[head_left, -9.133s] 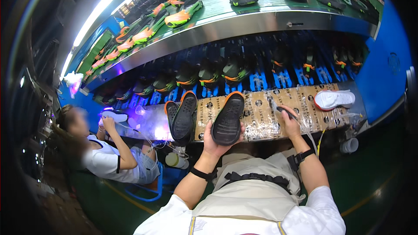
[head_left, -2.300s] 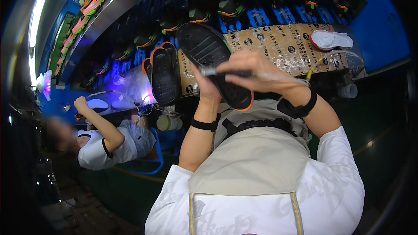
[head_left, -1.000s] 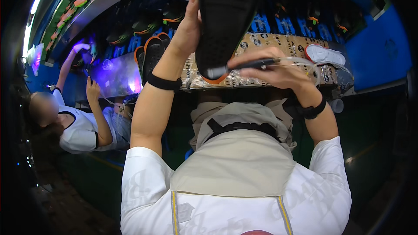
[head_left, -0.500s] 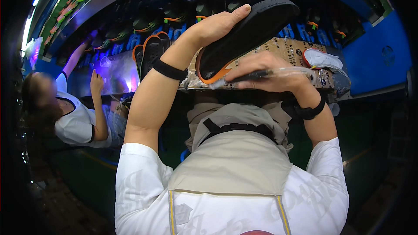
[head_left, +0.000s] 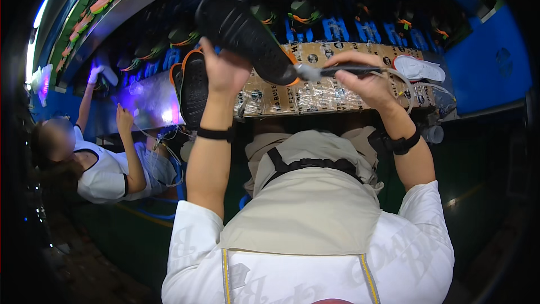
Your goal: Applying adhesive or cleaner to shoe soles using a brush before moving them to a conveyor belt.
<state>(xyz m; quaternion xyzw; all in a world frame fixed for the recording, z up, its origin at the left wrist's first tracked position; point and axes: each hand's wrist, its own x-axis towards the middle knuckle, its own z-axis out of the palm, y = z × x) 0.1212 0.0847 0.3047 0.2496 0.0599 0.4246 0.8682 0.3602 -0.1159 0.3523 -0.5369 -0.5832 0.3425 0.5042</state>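
Note:
My left hand (head_left: 228,73) holds up a black shoe sole (head_left: 247,39) with an orange rim, its ribbed, dotted side facing me. Part of that hand's grip lies behind the sole. In my right hand (head_left: 368,81) is a brush (head_left: 351,70) with a dark handle, a pale tip and a clear tube running off it. The brush tip meets the orange edge at the sole's lower right end; whether it presses there is hard to tell. More black soles with orange rims (head_left: 194,90) stand on the bench just left of my left hand.
Cardboard wrapped in clear tape (head_left: 320,95) covers the bench before me. A white shoe piece (head_left: 419,69) lies at its right end. Behind, dark shoes with orange trim (head_left: 304,14) stand in a row by blue holders. A co-worker (head_left: 107,163) sits at left near a purple light.
The sole has swung left and turned over, from its smooth face to its ribbed, dotted face. My left hand moved left and lower with it. The brush shifted slightly right and up.

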